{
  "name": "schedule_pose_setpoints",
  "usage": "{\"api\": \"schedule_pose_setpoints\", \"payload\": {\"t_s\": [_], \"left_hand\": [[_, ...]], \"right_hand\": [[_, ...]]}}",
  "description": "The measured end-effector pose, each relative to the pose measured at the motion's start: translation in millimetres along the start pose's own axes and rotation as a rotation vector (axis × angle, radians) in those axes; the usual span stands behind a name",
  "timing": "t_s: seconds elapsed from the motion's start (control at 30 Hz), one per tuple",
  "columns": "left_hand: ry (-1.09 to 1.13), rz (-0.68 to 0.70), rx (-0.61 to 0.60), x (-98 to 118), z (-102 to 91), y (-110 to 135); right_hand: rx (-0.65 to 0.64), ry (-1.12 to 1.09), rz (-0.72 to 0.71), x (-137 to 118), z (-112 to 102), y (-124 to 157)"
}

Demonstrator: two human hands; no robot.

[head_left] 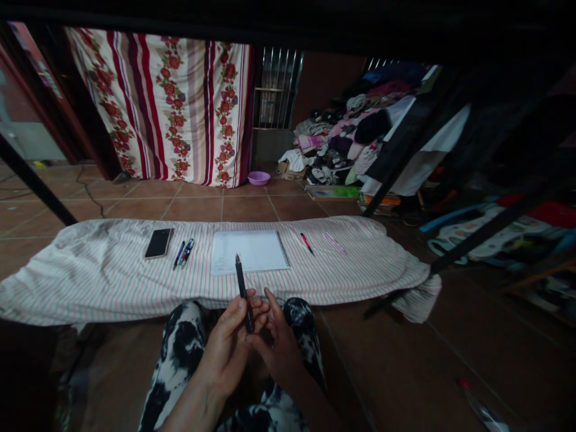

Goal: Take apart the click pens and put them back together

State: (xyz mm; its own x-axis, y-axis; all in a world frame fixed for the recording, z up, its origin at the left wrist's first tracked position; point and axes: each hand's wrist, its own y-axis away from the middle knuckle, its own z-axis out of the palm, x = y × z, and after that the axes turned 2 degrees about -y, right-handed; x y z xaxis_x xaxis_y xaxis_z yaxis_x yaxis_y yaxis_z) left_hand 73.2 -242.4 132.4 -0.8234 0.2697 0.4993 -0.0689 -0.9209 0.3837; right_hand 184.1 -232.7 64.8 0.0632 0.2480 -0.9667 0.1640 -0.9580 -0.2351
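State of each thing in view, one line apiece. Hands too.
Black pen: held, metallic tip pointing away from the person
Left hand: closed on the pen
Right hand: fingers bent, near pen's lower end
Notebook: flat, spiral edge right
Phone: flat, screen dark
Red pen: lying, unheld
Purple bowl: upright on floor
Floral curtain: hanging

The pen (241, 279) looks smooth plastic, the notebook (254, 245) matt paper.
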Motion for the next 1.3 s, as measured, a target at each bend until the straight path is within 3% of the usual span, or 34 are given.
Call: {"api": "schedule_pose_setpoints", "payload": {"t_s": [0.17, 0.37, 0.53, 0.7, 1.0, 1.17, 1.3], "left_hand": [[-0.035, 0.009, -0.035, -3.3, -3.8, -3.7], [0.056, 0.013, 0.061, -10.3, -7.7, -16.7], [0.203, -0.066, 0.112, -12.2, -4.9, -26.0], [0.213, -0.108, 0.110, -11.0, -3.3, -32.0], [0.148, -0.095, 0.168, -13.0, -15.7, -51.9], [0.135, -0.127, 0.189, -18.1, -6.2, -58.8], [0.021, -0.111, 0.135, -21.4, 5.4, -61.8]], "right_hand": [[0.020, -0.014, 0.004, 4.2, 4.0, -0.3], [0.075, 0.072, -0.026, 13.4, 9.7, -2.3], [0.151, 0.191, -0.002, 17.4, 6.6, -5.7], [0.162, 0.240, 0.003, 12.8, 2.3, -10.3], [0.223, -0.084, 0.062, 5.3, 3.5, -26.8], [0.270, -0.199, 0.076, 4.2, 3.6, -42.3], [0.350, -0.177, 0.159, 6.1, 1.2, -52.5]]}}
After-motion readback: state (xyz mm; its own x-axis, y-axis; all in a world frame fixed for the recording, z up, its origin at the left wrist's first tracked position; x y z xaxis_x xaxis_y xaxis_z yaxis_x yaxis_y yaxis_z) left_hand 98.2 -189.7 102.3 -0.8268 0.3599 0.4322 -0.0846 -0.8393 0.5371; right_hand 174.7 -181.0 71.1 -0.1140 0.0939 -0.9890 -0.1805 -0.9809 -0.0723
